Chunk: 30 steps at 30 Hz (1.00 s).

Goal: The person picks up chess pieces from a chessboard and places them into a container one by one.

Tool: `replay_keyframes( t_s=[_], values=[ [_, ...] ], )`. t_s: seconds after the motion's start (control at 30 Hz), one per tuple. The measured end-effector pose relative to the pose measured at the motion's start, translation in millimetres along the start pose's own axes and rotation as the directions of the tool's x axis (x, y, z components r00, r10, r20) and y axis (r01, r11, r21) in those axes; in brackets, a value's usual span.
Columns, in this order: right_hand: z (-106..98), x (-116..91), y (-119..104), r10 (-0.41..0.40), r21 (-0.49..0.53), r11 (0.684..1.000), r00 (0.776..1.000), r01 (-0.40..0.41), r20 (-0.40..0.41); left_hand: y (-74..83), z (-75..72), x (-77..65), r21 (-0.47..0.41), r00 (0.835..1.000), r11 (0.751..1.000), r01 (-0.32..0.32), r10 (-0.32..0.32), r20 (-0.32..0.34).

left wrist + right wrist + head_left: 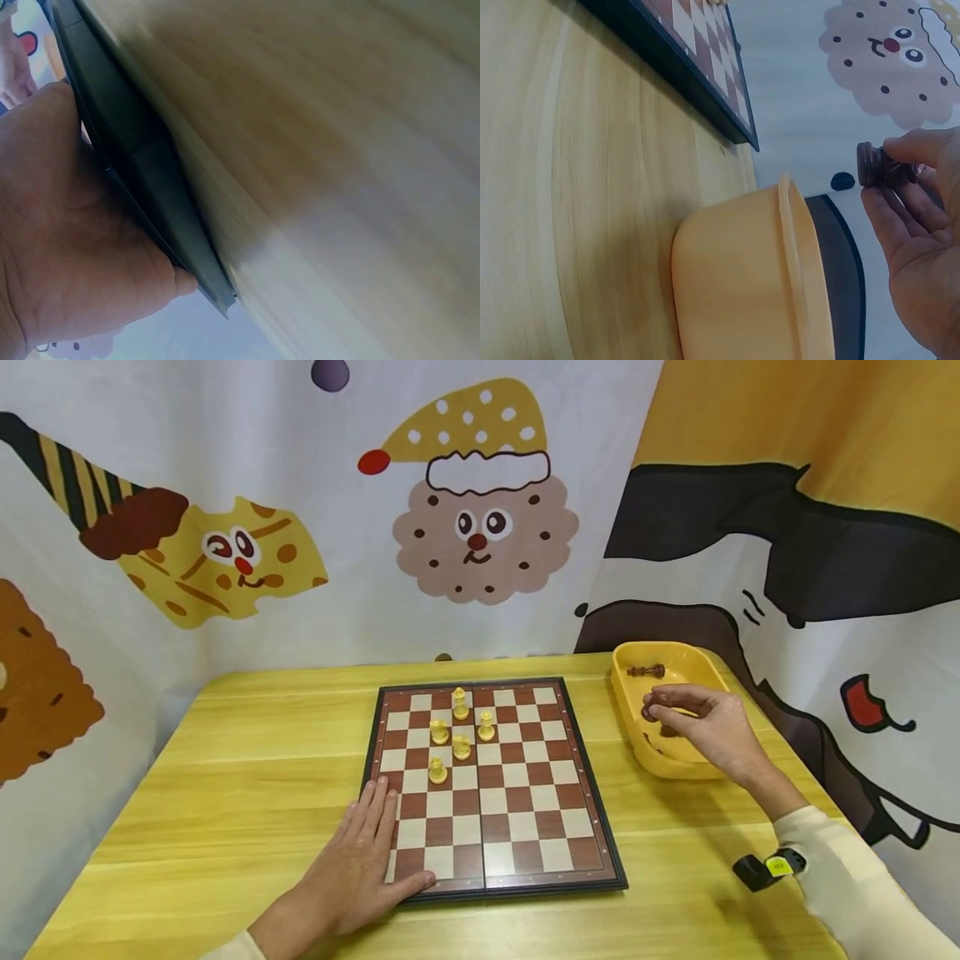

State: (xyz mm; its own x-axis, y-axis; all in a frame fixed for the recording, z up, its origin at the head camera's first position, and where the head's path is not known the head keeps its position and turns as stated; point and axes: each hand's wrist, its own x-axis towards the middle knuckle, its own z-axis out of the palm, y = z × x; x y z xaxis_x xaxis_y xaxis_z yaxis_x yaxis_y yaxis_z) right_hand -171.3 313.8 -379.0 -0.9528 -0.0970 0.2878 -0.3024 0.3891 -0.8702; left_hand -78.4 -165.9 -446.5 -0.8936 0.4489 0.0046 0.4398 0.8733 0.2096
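Note:
In the head view, my left hand (352,856) lies with straight fingers across the left border of a brown-and-cream chessboard (528,797), its thumb along the near edge. The left wrist view shows the palm against the board's dark side (150,161). My right hand (712,731) is raised above a yellow plastic basin (678,768), pinching a dark brown chess piece (871,165) between thumb and fingers. Several pale yellow chess pieces stand on the board's far left part, among them one piece (438,770) closest to the left hand.
Inside the basin lie more dark chess pieces, one of them (647,671) on its side near the far end. The wooden table (247,760) runs back to a cartoon-printed curtain (345,610). A black band with a yellow-green face (780,865) is on the right wrist.

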Motion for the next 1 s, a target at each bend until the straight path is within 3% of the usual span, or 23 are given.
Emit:
replay_keyframes(
  t_s=[0.27,0.63,1.0],
  values=[
    [-10,-2,10,0.002,-0.027,1.0,0.999,-0.003,-0.041,0.9,-1.6,2.1,-0.013,0.999,1.0,0.008,-0.008,0.038],
    [-1,0,4,-0.001,-0.074,0.997,0.998,-0.005,-0.071,1.3,-2.1,2.3,-0.007,0.999,1.0,0.013,-0.012,0.039],
    [14,8,-9,0.047,-0.077,0.996,0.999,-0.045,0.023,1.5,-1.9,2.4,-0.005,0.999,1.0,0.018,-0.018,0.036]
  ],
)
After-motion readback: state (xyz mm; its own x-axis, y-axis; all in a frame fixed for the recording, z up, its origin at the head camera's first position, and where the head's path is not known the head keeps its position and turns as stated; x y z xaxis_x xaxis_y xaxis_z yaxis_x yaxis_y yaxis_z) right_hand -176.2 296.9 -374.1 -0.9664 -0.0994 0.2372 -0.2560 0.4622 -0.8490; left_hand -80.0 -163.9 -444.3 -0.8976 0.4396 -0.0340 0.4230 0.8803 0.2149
